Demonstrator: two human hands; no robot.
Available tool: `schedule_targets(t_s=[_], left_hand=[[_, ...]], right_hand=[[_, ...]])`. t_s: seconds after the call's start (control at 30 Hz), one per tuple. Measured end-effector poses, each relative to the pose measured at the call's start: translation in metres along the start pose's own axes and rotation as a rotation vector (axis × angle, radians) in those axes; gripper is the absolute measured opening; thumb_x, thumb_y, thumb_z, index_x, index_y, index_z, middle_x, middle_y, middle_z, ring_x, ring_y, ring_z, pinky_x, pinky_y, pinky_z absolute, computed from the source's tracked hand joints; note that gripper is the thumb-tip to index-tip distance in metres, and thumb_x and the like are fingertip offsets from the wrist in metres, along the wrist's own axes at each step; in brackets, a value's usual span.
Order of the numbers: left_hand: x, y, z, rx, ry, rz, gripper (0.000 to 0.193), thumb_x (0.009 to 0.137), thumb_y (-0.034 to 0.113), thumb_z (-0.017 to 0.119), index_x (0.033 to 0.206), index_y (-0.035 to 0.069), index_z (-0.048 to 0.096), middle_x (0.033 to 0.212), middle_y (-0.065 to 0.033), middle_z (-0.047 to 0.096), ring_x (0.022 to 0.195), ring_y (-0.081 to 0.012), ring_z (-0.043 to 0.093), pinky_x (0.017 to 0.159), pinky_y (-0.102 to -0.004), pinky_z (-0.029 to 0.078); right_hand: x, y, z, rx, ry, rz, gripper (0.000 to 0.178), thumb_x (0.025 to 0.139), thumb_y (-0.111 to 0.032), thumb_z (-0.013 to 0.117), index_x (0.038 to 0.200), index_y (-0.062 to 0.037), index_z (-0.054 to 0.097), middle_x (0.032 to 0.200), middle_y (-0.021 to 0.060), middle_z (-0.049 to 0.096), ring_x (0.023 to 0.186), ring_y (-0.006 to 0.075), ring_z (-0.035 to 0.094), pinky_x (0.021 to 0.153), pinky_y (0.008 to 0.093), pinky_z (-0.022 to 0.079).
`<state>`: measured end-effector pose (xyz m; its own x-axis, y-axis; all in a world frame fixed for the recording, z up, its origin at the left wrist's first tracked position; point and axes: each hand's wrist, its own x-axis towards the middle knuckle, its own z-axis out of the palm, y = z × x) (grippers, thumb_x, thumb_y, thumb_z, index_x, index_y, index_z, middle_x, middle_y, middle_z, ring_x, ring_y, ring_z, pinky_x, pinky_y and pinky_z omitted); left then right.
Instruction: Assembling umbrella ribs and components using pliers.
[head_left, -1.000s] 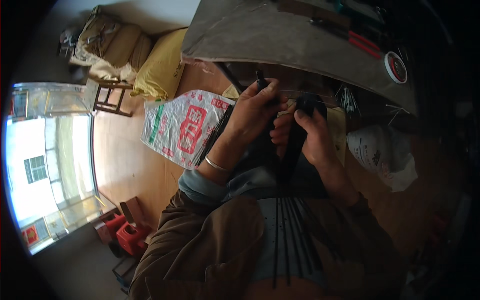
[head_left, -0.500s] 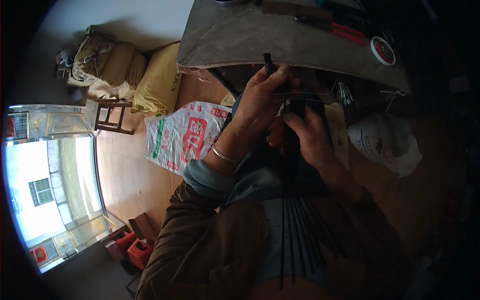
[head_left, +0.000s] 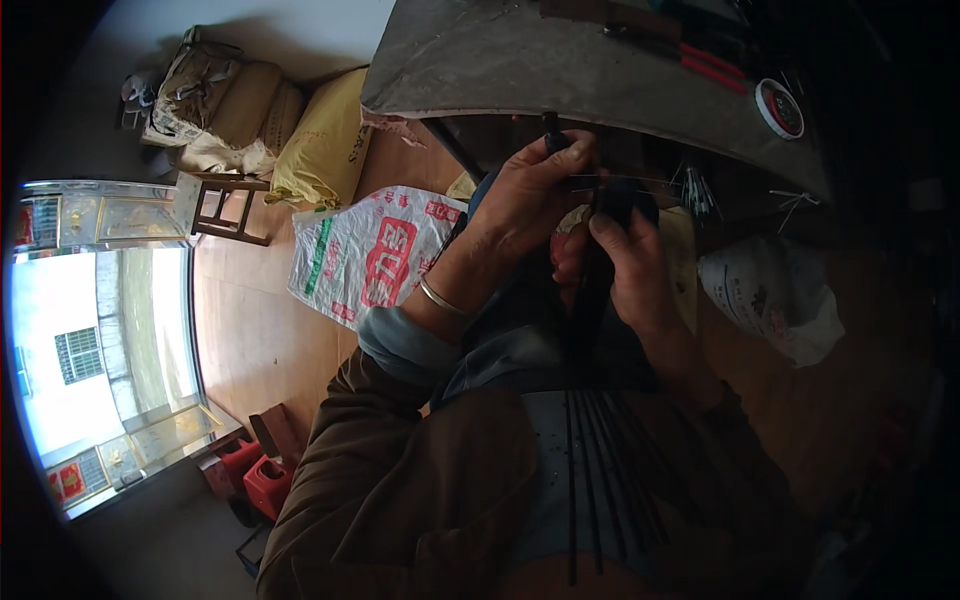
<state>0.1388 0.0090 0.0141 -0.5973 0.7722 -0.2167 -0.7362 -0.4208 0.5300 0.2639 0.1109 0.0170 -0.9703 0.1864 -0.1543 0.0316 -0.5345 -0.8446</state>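
Observation:
My left hand [head_left: 535, 185] is closed around a dark, stick-like handle [head_left: 552, 130] whose end pokes up past the thumb. Close beside it, my right hand [head_left: 630, 255] grips a dark block-like piece [head_left: 622, 205], thumb pressed on its near side; shadow hides its exact kind. Thin wires [head_left: 640, 181] run sideways from near the left fingers, above this dark piece. Several long dark rods [head_left: 590, 470] lie fanned out over my lap, below the hands.
Ahead stands a grey table [head_left: 470, 70] with red-handled pliers [head_left: 712, 66] and a round white-rimmed tin [head_left: 779, 108]. A printed white sack [head_left: 345, 255], a yellow sack [head_left: 322, 140] and a small wooden stool [head_left: 232, 210] are to the left. Another white sack [head_left: 770, 295] lies right.
The view has shifted slightly. Both hands appear a little farther right, and the handle in my left hand stands lower against the table edge. Both hands keep their grips.

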Motion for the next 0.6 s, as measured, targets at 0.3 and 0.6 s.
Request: schedule_targets(t_s=[0.3, 0.6], left_hand=[[-0.0032, 0.0056, 0.0051, 0.069, 0.055, 0.054, 0.017, 0.093, 0.008, 0.06, 0.11, 0.007, 0.06, 0.097, -0.0091, 0.065, 0.09, -0.0227, 0.065, 0.077, -0.0358, 0.056], [-0.006, 0.0101, 0.0006, 0.076, 0.027, 0.06, 0.017, 0.094, 0.009, 0.059, 0.111, 0.007, 0.059, 0.108, -0.0144, 0.065, 0.098, -0.0271, 0.065, 0.088, -0.044, 0.054]], right_hand=[[0.0013, -0.0011, 0.0032, -0.04, -0.001, -0.017, 0.021, 0.098, -0.02, 0.053, 0.103, 0.0002, 0.054, 0.079, 0.0104, 0.063, 0.064, 0.0192, 0.064, 0.06, 0.0322, 0.056], [0.0041, -0.0001, 0.0062, -0.036, 0.015, -0.013, 0.021, 0.098, -0.021, 0.053, 0.103, -0.0004, 0.053, 0.078, 0.0099, 0.062, 0.063, 0.0187, 0.063, 0.06, 0.0319, 0.056]])
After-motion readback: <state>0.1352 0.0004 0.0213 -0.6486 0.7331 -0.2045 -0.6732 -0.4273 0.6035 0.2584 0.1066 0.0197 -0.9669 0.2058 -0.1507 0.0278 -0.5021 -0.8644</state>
